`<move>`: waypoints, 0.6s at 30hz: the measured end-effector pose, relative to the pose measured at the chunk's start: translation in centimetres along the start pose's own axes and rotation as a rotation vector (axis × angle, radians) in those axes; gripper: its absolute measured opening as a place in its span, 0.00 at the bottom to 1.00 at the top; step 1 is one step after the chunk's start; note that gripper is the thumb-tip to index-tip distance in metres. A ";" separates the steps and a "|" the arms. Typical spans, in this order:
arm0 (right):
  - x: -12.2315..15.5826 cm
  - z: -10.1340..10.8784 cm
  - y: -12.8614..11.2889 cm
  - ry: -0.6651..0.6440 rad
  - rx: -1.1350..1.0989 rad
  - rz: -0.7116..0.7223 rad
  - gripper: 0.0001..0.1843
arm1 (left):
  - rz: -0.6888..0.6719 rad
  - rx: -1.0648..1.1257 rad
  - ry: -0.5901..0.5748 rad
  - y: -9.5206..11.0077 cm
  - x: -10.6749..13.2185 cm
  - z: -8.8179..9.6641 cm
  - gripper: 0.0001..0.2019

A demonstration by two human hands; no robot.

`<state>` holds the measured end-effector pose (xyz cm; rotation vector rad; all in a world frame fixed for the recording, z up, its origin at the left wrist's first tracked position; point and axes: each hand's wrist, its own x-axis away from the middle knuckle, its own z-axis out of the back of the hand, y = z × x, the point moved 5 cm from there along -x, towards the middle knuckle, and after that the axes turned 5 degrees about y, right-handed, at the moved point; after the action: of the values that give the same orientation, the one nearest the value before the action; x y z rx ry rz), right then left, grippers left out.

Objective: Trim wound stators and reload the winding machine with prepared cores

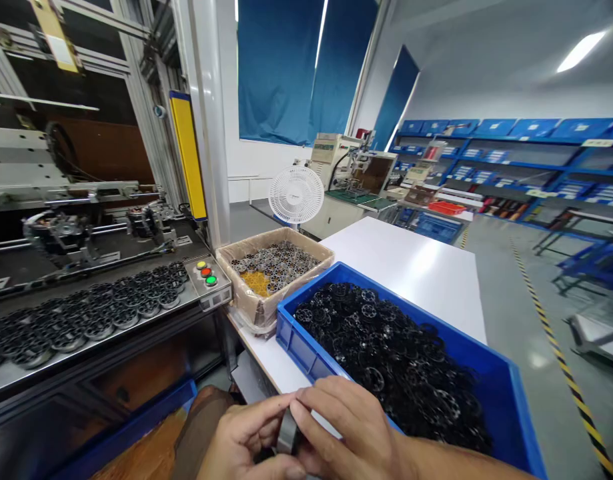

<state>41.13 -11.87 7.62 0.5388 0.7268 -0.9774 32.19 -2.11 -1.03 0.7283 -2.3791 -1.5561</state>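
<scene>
Low in the head view, my left hand (246, 437) and my right hand (349, 427) meet in front of me, both closed on a small grey-black round part (288, 435) pinched between their fingers. Just beyond them stands a blue bin (306, 357) heaped with black ring-shaped plastic parts (391, 353). The part's lower half is hidden by my fingers.
A cardboard box (253, 303) of dark and yellow parts sits behind the bin on a white table (411, 260). To the left, a machine shelf (16, 373) carries rows of black round parts beside a button panel (206, 273). A white fan (296, 195) and blue shelving (511, 160) stand farther off.
</scene>
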 end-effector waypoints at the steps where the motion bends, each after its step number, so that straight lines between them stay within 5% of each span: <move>1: 0.0 -0.1 0.3 -0.007 -0.007 0.008 0.16 | -0.036 -0.064 0.036 0.3 0.2 0.1 0.24; 5: 1.1 0.4 6.9 -0.036 0.021 -0.295 0.23 | -0.099 -0.388 0.171 2.0 0.4 2.0 0.18; 7: 3.0 1.0 11.9 -0.044 0.148 -0.528 0.16 | -0.043 -0.468 0.167 2.3 0.0 3.4 0.16; 10: 6.2 0.4 17.0 -0.174 0.215 -0.659 0.09 | 0.031 -0.405 0.194 1.9 -0.5 5.1 0.18; 13: 8.6 -1.8 18.1 -0.338 0.218 -0.667 0.06 | -0.116 -0.419 0.226 1.5 -0.4 5.3 0.20; 18: 9.3 -4.6 17.2 -0.472 0.281 -0.631 0.15 | -0.409 -0.847 0.104 1.6 0.6 3.8 0.24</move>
<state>58.28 -5.72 -0.90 0.2953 0.3269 -1.7418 29.57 1.10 -1.26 1.0545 -1.3054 -2.3437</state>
